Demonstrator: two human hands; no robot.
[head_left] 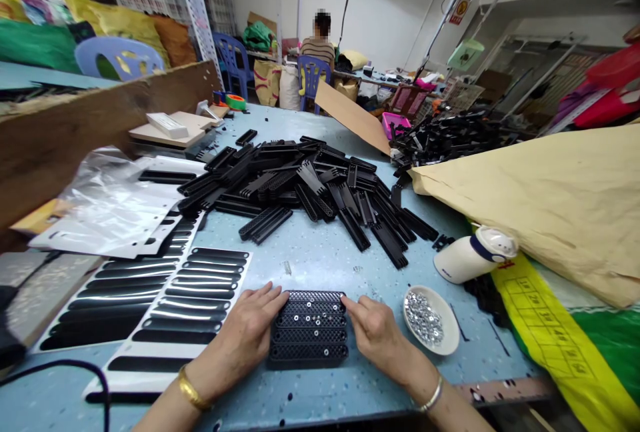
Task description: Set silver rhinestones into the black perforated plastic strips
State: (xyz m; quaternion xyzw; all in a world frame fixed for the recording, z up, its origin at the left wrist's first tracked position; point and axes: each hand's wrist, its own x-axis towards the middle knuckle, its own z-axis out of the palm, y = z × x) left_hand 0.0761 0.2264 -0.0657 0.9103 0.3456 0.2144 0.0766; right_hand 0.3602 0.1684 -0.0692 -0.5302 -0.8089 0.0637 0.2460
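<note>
Several black latticed plastic strips [310, 335] lie side by side on the table, with small silver metal nuts [316, 333] scattered on top. At their left ends, my left hand [250, 325] holds the row, fingertips at the far left corner. My right hand [375, 329] is closed at the far right corner, its fingertips on a small shiny piece that looks like one of the nuts. A white bowl [454, 339] full of the same silver pieces stands right of this hand.
A large heap of black strips [270, 182] covers the table beyond my hands. Sheets of black stickers [193, 292] lie left. A white bottle [463, 259] lies on its side near brown paper [540, 199] at right. A person [318, 49] sits far back.
</note>
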